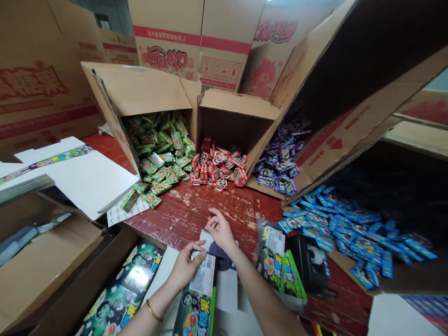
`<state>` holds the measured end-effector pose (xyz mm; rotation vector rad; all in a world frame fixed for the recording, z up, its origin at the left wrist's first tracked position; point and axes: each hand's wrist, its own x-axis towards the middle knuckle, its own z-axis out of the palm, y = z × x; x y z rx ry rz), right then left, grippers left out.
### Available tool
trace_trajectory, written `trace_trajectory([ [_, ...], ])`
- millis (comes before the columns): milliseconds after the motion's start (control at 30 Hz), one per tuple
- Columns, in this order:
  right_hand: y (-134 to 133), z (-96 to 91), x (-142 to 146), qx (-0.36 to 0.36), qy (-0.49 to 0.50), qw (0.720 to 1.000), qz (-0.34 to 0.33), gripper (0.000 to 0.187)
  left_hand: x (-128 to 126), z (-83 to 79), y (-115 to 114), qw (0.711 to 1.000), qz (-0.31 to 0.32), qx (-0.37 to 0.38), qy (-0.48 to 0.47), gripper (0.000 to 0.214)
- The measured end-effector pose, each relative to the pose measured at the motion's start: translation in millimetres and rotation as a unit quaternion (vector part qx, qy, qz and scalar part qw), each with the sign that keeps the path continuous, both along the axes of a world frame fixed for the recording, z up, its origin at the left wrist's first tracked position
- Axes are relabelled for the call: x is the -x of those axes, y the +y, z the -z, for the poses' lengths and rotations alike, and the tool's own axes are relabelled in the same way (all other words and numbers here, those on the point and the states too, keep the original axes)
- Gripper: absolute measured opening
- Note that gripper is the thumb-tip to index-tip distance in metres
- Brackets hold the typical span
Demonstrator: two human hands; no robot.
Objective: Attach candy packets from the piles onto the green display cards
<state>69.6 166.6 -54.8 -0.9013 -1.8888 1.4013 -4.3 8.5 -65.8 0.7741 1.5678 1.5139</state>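
My left hand (189,263) is closed on the far end of a dark green printed candy box (196,303), its thumb and index finger at the end of the box. A label with barcode and small print lies on the box's upper face. Just beyond and to the right, my right hand (220,231) is raised over the table with fingers loosely bent and apart, and I see nothing in it. Under the right wrist lies a white card piece (227,289) with a dark purple round patch, partly hidden by my forearm.
Tipped cartons spill green packets (164,158), red packets (219,163), purple packets (280,163) and blue packets (360,233) onto the red table (182,205). A black tape dispenser (310,261) stands by bagged boxes (273,261). Left are white card sheets (87,182) and a carton of printed boxes (122,289).
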Motion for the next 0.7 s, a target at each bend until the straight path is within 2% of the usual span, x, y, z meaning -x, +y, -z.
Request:
trace_trajectory([
  [100, 2.0, -18.3, -5.5, -0.006, 0.043, 0.997, 0.057, 0.046, -0.5, -16.1, -4.7, 1.0, -0.006, -0.001, 0.004, 0.023],
  [133, -1.0, -27.3, -9.8, 0.006, 0.059, 0.997, 0.056, 0.045, -0.6, -23.8, -7.8, 1.0, -0.006, -0.001, 0.004, 0.023],
  [200, -13.1, -47.5, -20.5, 0.067, 0.085, 0.994, 0.008, 0.048, -0.8, -40.2, -15.4, 1.0, -0.002, 0.0, 0.004, 0.023],
  [300, -39.4, -74.3, -35.3, 0.187, 0.091, 0.974, -0.092, 0.054, -1.9, -60.9, -25.7, 1.0, 0.003, 0.005, 0.01, 0.027],
  [367, -54.9, -84.9, -41.0, 0.22, 0.081, 0.965, -0.114, 0.056, -3.6, -68.8, -29.2, 1.0, 0.003, 0.006, 0.021, 0.029],
  [467, -67.8, -90.5, -43.4, 0.214, 0.067, 0.967, -0.123, 0.057, -7.2, -74.0, -29.1, 0.999, -0.002, -0.001, 0.036, 0.032],
  [600, -71.7, -90.9, -42.4, 0.177, 0.041, 0.976, -0.12, 0.055, -11.0, -78.1, -26.6, 0.999, -0.008, -0.009, 0.035, 0.037],
  [700, -73.4, -89.0, -42.0, 0.217, 0.043, 0.969, -0.106, 0.059, -13.0, -81.6, -28.9, 0.999, -0.019, -0.011, 0.033, 0.038],
])
